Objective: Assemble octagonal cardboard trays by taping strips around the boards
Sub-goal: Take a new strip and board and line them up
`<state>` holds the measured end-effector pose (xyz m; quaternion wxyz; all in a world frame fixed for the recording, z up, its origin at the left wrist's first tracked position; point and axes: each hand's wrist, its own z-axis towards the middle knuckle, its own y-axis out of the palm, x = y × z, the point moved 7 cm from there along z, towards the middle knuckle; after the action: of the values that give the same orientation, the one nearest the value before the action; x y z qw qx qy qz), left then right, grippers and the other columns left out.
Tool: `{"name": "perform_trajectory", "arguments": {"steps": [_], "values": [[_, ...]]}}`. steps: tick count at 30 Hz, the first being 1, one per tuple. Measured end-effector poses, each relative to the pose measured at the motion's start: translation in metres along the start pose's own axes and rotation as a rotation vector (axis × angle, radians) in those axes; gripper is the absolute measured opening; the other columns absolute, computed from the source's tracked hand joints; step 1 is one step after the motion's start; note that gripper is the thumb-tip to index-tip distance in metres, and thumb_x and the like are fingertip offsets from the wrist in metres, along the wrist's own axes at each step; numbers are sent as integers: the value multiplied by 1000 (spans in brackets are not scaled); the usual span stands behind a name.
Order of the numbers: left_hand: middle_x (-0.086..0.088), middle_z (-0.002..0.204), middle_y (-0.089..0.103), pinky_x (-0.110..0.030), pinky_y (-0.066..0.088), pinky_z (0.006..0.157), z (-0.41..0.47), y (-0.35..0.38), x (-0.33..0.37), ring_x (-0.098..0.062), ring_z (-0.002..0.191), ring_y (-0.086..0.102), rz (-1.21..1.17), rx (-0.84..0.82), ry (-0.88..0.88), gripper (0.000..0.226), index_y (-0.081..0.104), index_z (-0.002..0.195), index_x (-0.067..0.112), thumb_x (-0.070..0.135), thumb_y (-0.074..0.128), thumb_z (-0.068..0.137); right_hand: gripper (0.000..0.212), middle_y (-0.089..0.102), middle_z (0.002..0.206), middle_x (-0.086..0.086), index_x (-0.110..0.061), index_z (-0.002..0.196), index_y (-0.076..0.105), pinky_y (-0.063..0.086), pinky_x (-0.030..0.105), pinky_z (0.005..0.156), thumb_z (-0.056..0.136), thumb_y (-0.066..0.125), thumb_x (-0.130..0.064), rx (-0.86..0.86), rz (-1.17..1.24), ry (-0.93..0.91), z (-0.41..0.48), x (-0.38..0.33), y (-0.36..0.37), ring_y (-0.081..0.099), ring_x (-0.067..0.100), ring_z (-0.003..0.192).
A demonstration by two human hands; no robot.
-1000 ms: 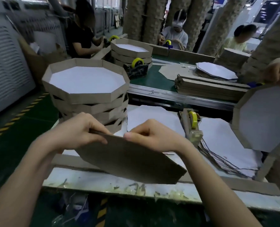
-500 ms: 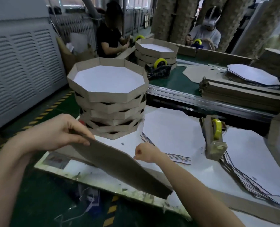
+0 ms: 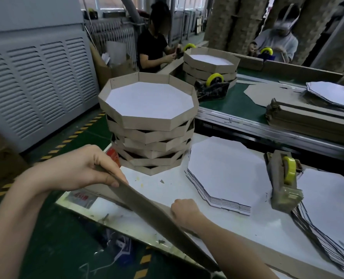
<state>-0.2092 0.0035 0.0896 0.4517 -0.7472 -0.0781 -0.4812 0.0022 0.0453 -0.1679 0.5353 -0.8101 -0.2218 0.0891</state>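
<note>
Counter [image 3: 163, 190] stock: left grip [image 3: 72, 170] and right grip [image 3: 184, 211] both pinch one strip [image 3: 147, 208]; step judged strip-fetching; next calls for wrapping it round a board [image 3: 225, 170], then taping.

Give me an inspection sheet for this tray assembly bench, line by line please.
Surface: white table, residue along its near edge.
Job's things: finished trays stacked at left; octagonal boards in two piles; tape dispenser between them; cardboard strip in hand.
Clutter: small scraps, red label beside the trays.
Hands: left hand grips the strip's end; right hand curled at its edge, grip hidden.
Cables: white wires on the floor below.
Surroundings: green conveyor behind, grey louvred cabinet left, two people working beyond.
</note>
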Motion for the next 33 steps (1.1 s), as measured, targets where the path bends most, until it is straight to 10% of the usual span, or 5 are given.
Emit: {"name": "perform_trajectory", "arguments": {"steps": [20, 29, 33], "values": [[17, 91, 74, -14, 51, 80, 15, 2, 13, -2, 91, 68, 67, 29, -1, 30, 78, 91, 38, 10, 73, 83, 58, 59, 131, 7, -16, 134, 50, 46, 40, 101, 86, 61, -46, -93, 587, 170, 6, 35, -22, 56, 28, 118], [24, 88, 71, -13, 50, 77, 54, 24, 40, 5, 87, 65, 211, 16, 87, 22, 75, 92, 36, 15, 71, 87, 27, 62, 69, -16, -20, 77, 72, 39, 19, 65, 95, 63, -37, 270, 923, 163, -67, 113, -149, 52, -2, 65], [26, 94, 65, -14, 49, 78, 76, 34, 60, 3, 91, 62, 158, 64, 149, 61, 55, 122, 58, 14, 74, 84, 29, 60, 65, -15, -24, 77, 73, 39, 21, 66, 96, 61, -42, 373, 990, 121, -128, 129, -202, 52, 1, 62]]}}
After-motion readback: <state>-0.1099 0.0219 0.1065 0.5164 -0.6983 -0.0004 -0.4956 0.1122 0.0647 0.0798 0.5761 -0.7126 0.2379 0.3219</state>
